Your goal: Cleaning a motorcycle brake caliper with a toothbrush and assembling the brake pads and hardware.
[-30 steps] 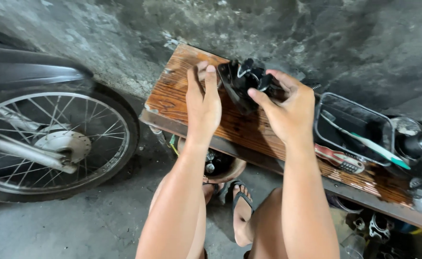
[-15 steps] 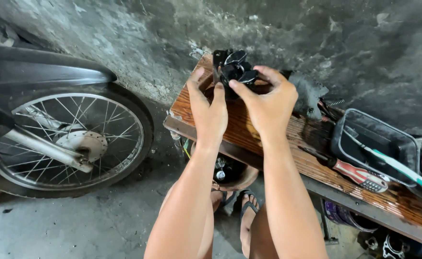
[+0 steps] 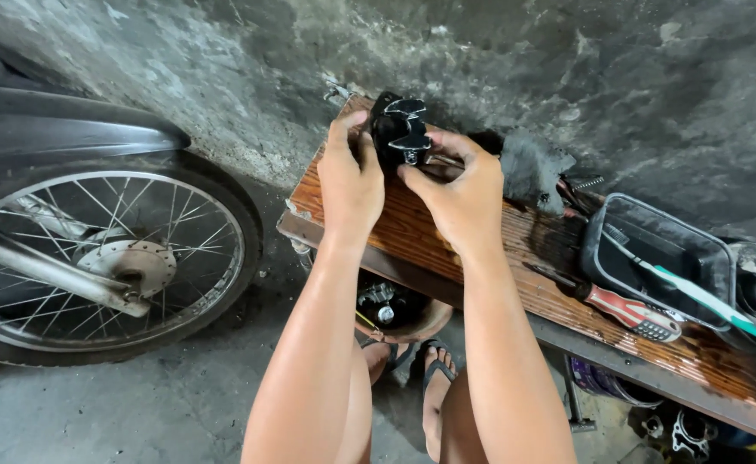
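In the head view we see our left hand point(image 3: 349, 185) and right hand point(image 3: 459, 193) raised together at the upper middle of the frame, both closed around a small black metal part point(image 3: 400, 129) with a bright bolt on its near side. Our left fingers curl over its left flank, and our right thumb and fingertips press against its lower right edge, so the part sits between the two hands, held just above the far left end of a worn wooden bench point(image 3: 446, 241).

Right of our hands, a dark rag point(image 3: 528, 167) lies on the bench top against the stained concrete wall point(image 3: 223, 77). Further right, a red-handled screwdriver point(image 3: 631, 314) rests on the boards, just beside a black plastic tray point(image 3: 653, 249) with a green and white toothbrush point(image 3: 696, 296) lying across it.

At the left of the frame stands a spoked motorcycle wheel point(image 3: 103, 258) under a dark mudguard point(image 3: 60, 129). At the bottom centre, our feet in sandals point(image 3: 434, 378) stand on the concrete floor point(image 3: 120, 404).
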